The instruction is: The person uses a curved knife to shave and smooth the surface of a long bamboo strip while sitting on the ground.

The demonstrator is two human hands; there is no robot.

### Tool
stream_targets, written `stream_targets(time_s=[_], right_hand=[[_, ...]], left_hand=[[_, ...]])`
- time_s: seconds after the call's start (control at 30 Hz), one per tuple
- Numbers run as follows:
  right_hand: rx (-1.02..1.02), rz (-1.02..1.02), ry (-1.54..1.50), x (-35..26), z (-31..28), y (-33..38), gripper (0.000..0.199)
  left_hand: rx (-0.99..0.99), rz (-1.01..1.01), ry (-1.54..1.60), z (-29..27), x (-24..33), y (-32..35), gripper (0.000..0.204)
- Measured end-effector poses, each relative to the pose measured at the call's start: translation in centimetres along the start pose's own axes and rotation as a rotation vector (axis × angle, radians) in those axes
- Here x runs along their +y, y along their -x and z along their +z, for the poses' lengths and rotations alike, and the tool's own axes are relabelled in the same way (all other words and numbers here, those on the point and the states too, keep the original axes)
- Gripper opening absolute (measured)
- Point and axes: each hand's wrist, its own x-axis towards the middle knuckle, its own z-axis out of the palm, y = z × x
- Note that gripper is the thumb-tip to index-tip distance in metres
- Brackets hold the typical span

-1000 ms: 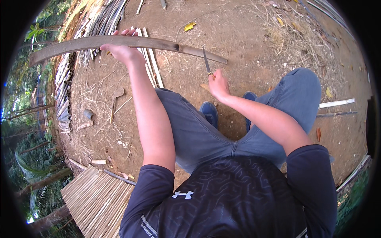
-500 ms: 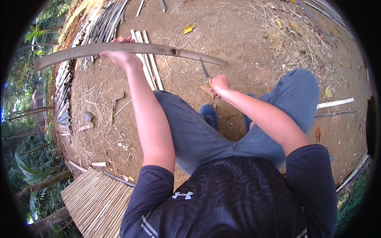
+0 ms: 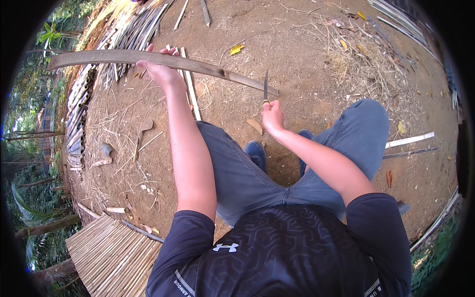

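My left hand [image 3: 166, 74] is closed round a long brown bamboo strip [image 3: 198, 67], thumb on the near side and fingers on the far side. The strip reaches from the far left to beyond the middle, with a dark node toward its right part. In my right hand [image 3: 272, 116] is a knife [image 3: 266, 88], gripped by its handle. Its blade points away from me and crosses the strip close to the right end; whether it touches the strip I cannot tell.
Pale split strips [image 3: 190, 89] lie on the dirt beyond my left knee. A hatchet-like tool [image 3: 142, 133] and a short cut tube [image 3: 107, 149] rest at left. Bamboo poles [image 3: 81, 114] are stacked along the left edge, near a slatted bamboo platform [image 3: 116, 255]. Dry straw [image 3: 354, 64] lies far right.
The knife has moved away from me and slightly right, its blade now upright across the strip's end. The strip's right end has dipped toward me, and my left hand has shifted slightly right.
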Motion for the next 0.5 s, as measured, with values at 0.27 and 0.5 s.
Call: stream_targets(time_s=[0.27,0.5], right_hand=[[-0.225,-0.667,0.103,-4.8,-0.8,0.3,0.025],[-0.299,-0.292,0.186,-9.7,-0.6,3.9,0.022]], left_hand=[[-0.067,0.025,0.070,-0.6,-0.5,0.0,0.061],[0.073,0.003,0.056,-2.1,-0.8,-1.3,0.060]])
